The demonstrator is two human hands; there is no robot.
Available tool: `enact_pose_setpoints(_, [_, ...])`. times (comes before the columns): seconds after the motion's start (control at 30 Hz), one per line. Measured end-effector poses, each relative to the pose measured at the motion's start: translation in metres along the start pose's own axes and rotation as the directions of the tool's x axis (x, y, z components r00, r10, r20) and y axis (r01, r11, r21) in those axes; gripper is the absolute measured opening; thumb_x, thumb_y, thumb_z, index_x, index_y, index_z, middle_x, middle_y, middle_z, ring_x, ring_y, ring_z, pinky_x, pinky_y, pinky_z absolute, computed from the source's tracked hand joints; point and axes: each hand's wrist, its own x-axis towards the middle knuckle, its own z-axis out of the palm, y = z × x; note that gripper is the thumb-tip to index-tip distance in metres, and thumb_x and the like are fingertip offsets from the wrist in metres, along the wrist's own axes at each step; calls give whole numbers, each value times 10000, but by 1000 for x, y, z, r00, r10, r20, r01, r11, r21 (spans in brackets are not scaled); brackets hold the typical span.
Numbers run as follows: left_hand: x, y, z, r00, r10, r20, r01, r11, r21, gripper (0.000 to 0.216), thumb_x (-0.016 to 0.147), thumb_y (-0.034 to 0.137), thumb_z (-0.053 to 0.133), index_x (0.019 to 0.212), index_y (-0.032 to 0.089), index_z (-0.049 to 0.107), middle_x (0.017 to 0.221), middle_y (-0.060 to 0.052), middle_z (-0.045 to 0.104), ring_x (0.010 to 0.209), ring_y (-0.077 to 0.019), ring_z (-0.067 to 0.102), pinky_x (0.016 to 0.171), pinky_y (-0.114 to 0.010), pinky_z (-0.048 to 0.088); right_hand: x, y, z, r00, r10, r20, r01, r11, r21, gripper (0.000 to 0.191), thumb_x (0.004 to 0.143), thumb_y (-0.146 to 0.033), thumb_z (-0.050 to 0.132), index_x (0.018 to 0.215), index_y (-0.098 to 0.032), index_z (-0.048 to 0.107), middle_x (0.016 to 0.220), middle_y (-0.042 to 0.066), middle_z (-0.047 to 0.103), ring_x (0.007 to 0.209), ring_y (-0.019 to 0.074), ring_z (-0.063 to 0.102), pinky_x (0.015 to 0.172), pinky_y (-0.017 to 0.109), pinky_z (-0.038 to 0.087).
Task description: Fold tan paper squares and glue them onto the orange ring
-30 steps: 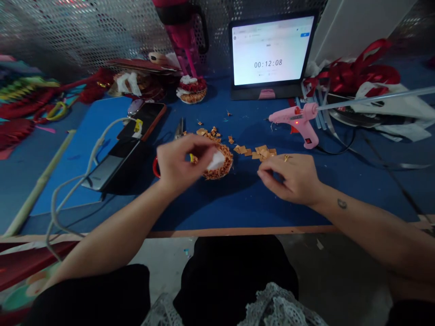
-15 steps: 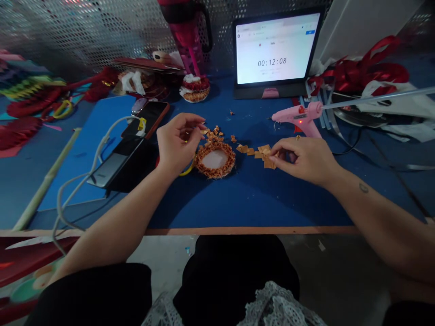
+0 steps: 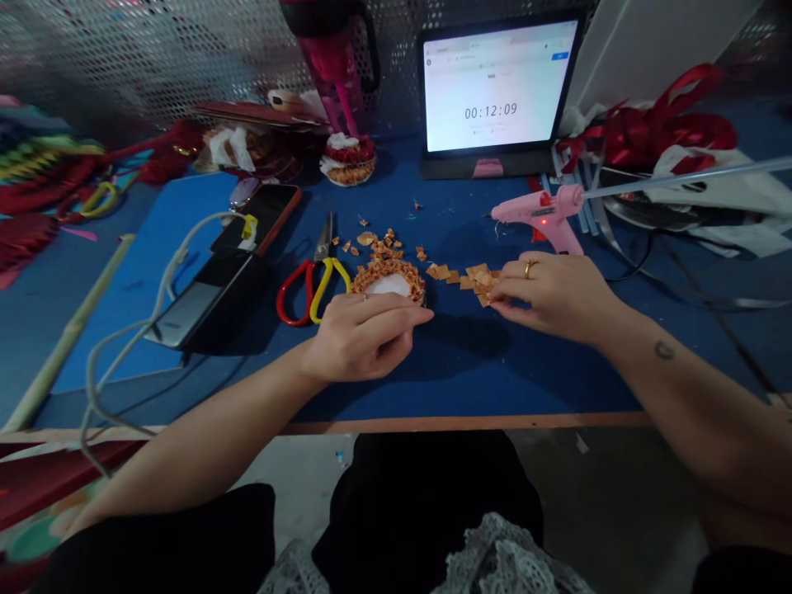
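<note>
In the head view, my left hand [image 3: 368, 334] is in front of a ring covered in brown ruffled bits [image 3: 403, 271] with a white centre, and hides its near edge. Its fingers are curled together; whatever they may hold is hidden. My right hand [image 3: 544, 295] has its thumb and fingers pinched at the right end of a small pile of tan square pieces [image 3: 479, 279]. Scissors [image 3: 315, 285] with one red and one yellow handle lie left of the ring. Crumpled brown bits [image 3: 384, 243] are scattered behind it.
A pink glue gun [image 3: 544, 214] with a long stick stands behind my right hand. A tablet [image 3: 498, 95] shows a timer at the back. A phone [image 3: 272, 214], a cable and a black device [image 3: 198, 297] lie left. Red ribbon [image 3: 668, 128] is at the right.
My left hand has moved from behind and left of the ring to its front, uncovering the scissors and loose brown bits. My right hand stays at the tan squares.
</note>
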Motion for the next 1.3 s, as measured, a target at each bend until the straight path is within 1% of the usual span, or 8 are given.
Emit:
enact_pose_setpoints(0.13, [1, 0, 2, 1000, -12, 21, 13, 999, -38, 227, 707, 61, 535, 893, 153, 629, 805, -13, 674, 653, -71, 620, 551, -155, 466, -1, 1, -1, 996, -15, -91, 13, 1000, -23, 171, 818, -304, 484, 793, -239, 641, 784, -30, 656, 715, 123, 542, 488, 248, 249])
enact_pose_setpoints(0.27, [2, 3, 4, 995, -30, 95, 34, 998, -45, 211, 738, 89, 535, 918, 155, 624, 831, -12, 671, 708, -76, 625, 596, -159, 476, 1, 0, -2, 982, 47, -181, -5, 975, 223, 125, 790, -254, 528, 822, -250, 649, 799, -34, 659, 754, 103, 572, 594, 226, 370])
enact_pose_setpoints(0.37, [1, 4, 6, 980, -15, 196, 23, 999, -36, 216, 760, 137, 541, 959, 177, 614, 895, -7, 662, 723, -78, 622, 574, -165, 471, 3, -5, 2, 984, -6, -176, 81, 903, 423, 119, 780, -227, 537, 821, -251, 646, 795, -42, 655, 762, 87, 577, 684, 215, 418])
enact_pose_setpoints(0.47, [-2, 5, 8, 958, 39, 283, -33, 999, -27, 219, 779, 189, 531, 985, 205, 602, 963, 3, 649, 709, -77, 621, 514, -175, 452, 5, -8, 8, 987, -111, -114, 153, 863, 482, 141, 788, -221, 521, 846, -259, 644, 803, -42, 650, 788, 96, 570, 705, 229, 420])
enact_pose_setpoints(0.67, [-3, 10, 10, 918, 152, 366, -135, 988, -72, 254, 807, 231, 491, 1043, 195, 577, 1069, -12, 626, 639, -64, 617, 465, -179, 435, 3, -3, 8, 974, -226, 9, 204, 893, 400, 159, 819, -225, 490, 849, -246, 645, 813, -23, 635, 815, 120, 537, 673, 239, 390])
enact_pose_setpoints(0.9, [2, 16, 9, 832, 182, 524, -188, 981, -43, 335, 867, 329, 418, 1155, 192, 521, 1230, -36, 526, 678, -78, 619, 493, -191, 454, 3, -4, 1, 962, -270, 35, 250, 927, 279, 191, 850, -233, 448, 864, -238, 638, 787, -10, 615, 774, 119, 510, 613, 248, 332])
enact_pose_setpoints(1.13, [2, 18, 8, 847, 169, 504, -194, 981, -3, 326, 876, 343, 411, 1121, 175, 545, 1214, -18, 539, 589, -68, 597, 444, -206, 437, 4, -23, -7, 962, -259, -82, 256, 966, -45, 227, 836, -164, 436, 655, -192, 569, 611, -17, 547, 634, 107, 442, 523, 276, 236])
enact_pose_setpoints(1.3, [1, 16, 11, 826, 151, 543, -180, 984, 1, 346, 881, 358, 393, 1141, 174, 530, 1236, -37, 520, 619, -76, 603, 472, -210, 451, 4, -33, -9, 958, -262, -117, 244, 958, -149, 254, 852, -157, 417, 656, -189, 576, 603, -10, 553, 624, 108, 452, 529, 277, 259])
